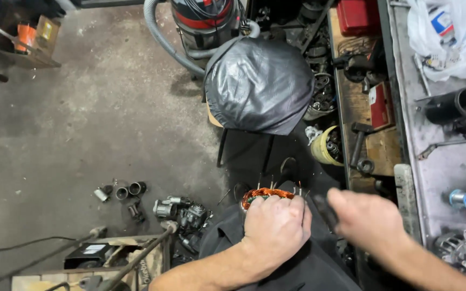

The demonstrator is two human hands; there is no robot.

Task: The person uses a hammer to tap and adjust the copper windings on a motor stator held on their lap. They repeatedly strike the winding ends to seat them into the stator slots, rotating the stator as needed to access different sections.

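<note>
Copper stator gripped on the lap, tool hand just to its right.

The left hand [276, 226] is curled over the stator [268, 195], wire leads pointing away from the body; the blurred right hand [365, 218] is closed round a dark tool [326, 211] just beside it. Below lies a concrete floor [109, 108]; a stool [257, 86] stands ahead, a cluttered bench [443, 156] at right.

Head camera, steeply downward, close.
</note>
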